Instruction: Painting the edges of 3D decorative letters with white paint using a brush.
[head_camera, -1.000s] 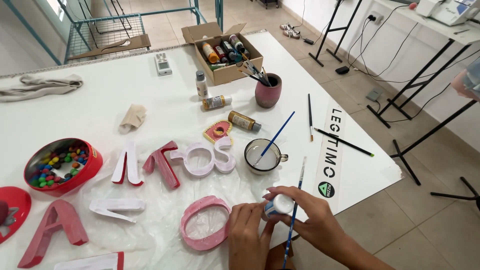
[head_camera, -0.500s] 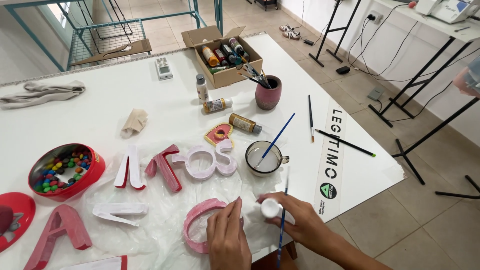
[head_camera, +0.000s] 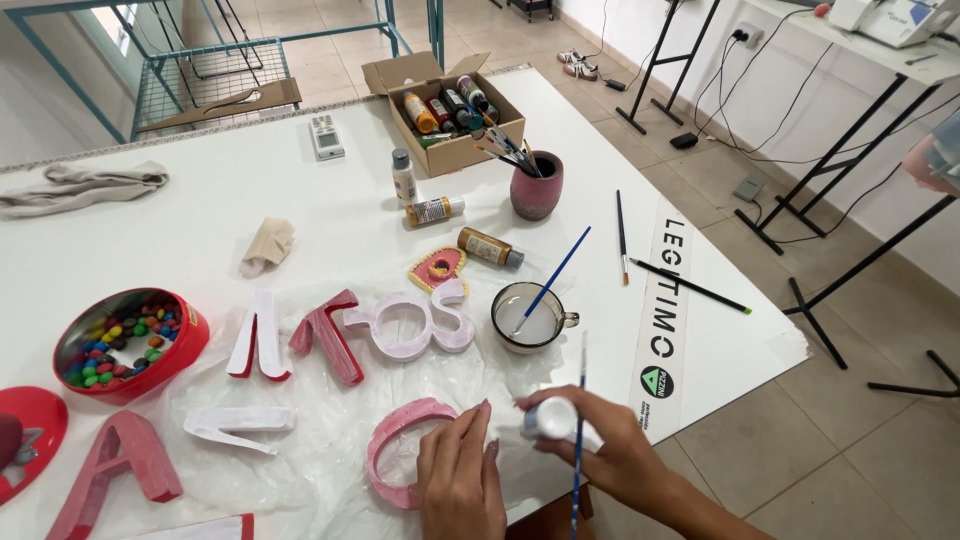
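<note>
My right hand (head_camera: 600, 450) grips a small white paint bottle (head_camera: 555, 418) together with a thin blue-handled brush (head_camera: 578, 440), near the table's front edge. My left hand (head_camera: 460, 475) rests flat on a pink round letter shape (head_camera: 392, 450) lying on clear plastic sheeting (head_camera: 330, 440). Just beyond the hands stands a metal cup of cloudy water (head_camera: 530, 318) with another blue brush (head_camera: 555, 275) leaning in it.
More pink and white letters (head_camera: 410, 320) lie to the left, beside a red tin of coloured candies (head_camera: 125, 345). Farther back are paint bottles (head_camera: 485, 247), a pink brush pot (head_camera: 537, 185) and a cardboard box of paints (head_camera: 445, 110). Loose brushes (head_camera: 690, 285) lie right.
Both hands have shifted left toward the pink round letter. My left hand has come off the white bottle and settled on the letter; my right hand keeps the bottle and brush.
</note>
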